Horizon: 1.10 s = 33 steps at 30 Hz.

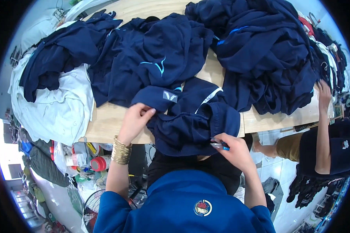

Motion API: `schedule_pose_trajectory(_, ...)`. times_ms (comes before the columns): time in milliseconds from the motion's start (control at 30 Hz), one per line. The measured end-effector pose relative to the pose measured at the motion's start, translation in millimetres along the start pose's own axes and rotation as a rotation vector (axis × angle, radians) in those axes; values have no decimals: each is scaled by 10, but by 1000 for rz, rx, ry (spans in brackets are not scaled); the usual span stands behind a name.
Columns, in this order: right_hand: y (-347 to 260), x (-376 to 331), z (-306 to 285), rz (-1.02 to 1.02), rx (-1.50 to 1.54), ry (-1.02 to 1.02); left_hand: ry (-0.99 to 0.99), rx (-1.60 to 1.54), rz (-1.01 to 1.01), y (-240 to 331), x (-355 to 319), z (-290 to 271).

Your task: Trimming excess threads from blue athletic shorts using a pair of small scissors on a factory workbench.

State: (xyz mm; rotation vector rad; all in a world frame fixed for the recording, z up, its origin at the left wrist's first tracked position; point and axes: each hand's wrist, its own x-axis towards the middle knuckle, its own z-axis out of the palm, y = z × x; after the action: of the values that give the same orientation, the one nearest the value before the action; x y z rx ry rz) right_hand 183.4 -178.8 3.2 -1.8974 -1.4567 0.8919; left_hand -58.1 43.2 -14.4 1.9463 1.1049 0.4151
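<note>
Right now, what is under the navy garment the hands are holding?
Under the navy garment, the wooden table shows at its edges. Anything else beneath is covered by the cloth.

At the near edge of the wooden table (105,124), the left hand (134,122) pinched a fold of a navy garment (194,124), while the right hand (231,149) gripped a small blue tool (220,146) against its hem. Heaps of navy clothes (260,50) covered the far side, with white cloth (58,108) draped over the left edge. Another person's hand (324,93) rested at the right edge.
</note>
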Motion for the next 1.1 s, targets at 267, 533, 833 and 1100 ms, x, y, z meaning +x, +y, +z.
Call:
schedule_pose_trajectory(267,-333,420,-64,-1,209,165,15,-23,302,598,-10,213)
schedule_pose_trajectory(533,-311,563,-46,-13,176,176,-85,41,421,665,206,330)
schedule_pose_trajectory(833,-65,529,135,-81,157,223,-80,173,530,690,137,445)
schedule_pose_trajectory(1100,55,373,-185,-4,117,294,253,-276,337,762,246,228)
